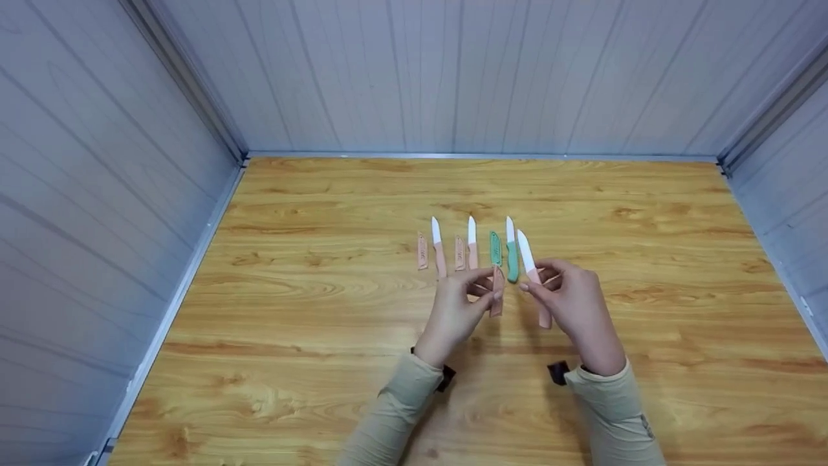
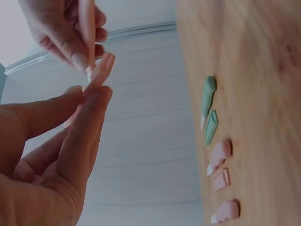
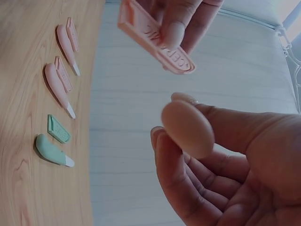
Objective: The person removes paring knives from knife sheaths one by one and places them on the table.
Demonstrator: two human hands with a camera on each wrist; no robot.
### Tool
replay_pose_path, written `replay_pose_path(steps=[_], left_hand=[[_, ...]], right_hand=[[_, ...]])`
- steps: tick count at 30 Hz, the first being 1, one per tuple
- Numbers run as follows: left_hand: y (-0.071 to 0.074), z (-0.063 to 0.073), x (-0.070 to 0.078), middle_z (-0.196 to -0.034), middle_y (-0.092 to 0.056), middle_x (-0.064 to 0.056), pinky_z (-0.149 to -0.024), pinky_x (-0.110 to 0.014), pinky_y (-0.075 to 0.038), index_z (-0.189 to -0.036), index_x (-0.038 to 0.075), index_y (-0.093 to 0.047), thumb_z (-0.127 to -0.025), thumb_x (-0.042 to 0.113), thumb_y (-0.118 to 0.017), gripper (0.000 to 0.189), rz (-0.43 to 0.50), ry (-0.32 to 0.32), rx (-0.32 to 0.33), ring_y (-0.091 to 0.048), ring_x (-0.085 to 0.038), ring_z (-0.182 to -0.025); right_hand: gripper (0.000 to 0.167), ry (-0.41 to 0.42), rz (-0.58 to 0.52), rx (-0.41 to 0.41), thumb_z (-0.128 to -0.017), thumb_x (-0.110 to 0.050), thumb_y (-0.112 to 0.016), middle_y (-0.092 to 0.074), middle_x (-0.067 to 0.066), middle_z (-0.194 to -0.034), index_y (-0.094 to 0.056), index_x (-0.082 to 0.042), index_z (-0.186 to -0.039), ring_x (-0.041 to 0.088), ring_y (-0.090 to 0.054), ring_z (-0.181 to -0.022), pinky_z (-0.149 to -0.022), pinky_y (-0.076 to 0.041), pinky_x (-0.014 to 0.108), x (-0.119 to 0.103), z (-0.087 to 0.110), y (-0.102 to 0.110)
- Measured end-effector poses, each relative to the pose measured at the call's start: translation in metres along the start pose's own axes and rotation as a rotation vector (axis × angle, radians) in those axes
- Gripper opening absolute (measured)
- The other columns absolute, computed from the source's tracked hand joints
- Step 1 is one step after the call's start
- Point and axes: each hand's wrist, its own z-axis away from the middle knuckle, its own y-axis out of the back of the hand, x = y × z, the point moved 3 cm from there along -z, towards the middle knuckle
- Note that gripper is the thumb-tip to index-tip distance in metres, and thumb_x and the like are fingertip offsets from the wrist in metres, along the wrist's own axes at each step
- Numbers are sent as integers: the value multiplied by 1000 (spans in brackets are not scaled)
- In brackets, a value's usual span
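Observation:
In the head view my left hand [image 1: 455, 309] pinches a pink blade sheath [image 1: 497, 305] between thumb and fingers. Raised letters show on this sheath [image 3: 153, 40] in the right wrist view. My right hand [image 1: 577, 299] grips a paring knife [image 1: 526, 251] by its pink handle, the white blade uncovered and pointing away from me. The head view shows sheath and knife side by side and apart, above the table. Just beyond them lie a green-handled knife [image 1: 512, 259] and a green sheath [image 1: 495, 248].
Farther left lie two pink-handled knives [image 1: 436, 232] [image 1: 472, 230], each with a pink sheath [image 1: 422, 251] [image 1: 460, 252] on its left. All rest on a wood-grain table [image 1: 310, 362]. Pale panel walls [image 1: 420, 77] stand at the back and both sides.

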Motion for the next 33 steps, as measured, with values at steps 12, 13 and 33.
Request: replay_pose_path(steps=[12, 13, 33], left_hand=[[-15, -2, -14, -87, -69, -8, -61, -21, -55, -116, -4, -65, -84, -4, -69, 32, 22, 107, -3, -65, -9, -71], [-16, -3, -14, -87, -69, -7, -61, -21, -55, -116, -4, -65, -84, -4, -69, 32, 21, 111, -7, -64, -9, -71], [-42, -38, -11, -81, -67, -1, -58, -15, -51, -113, 0, -68, -84, 2, -72, 29, -125, 117, -70, -61, -4, -67]], right_hand=[[38, -19, 8, 42, -86, -23, -74, -67, 12, -89, -66, 3, -112, 24, -63, -77, -63, -52, 32, 9, -3, 3], [37, -25, 2, 45, -85, -22, -74, -67, 13, -89, -66, 3, -111, 23, -63, -76, -62, -51, 30, 10, -3, 3], [30, -74, 11, 59, -86, -17, -72, -66, 14, -83, -66, 5, -105, 24, -60, -75, -61, -48, 29, 43, -19, 2]])
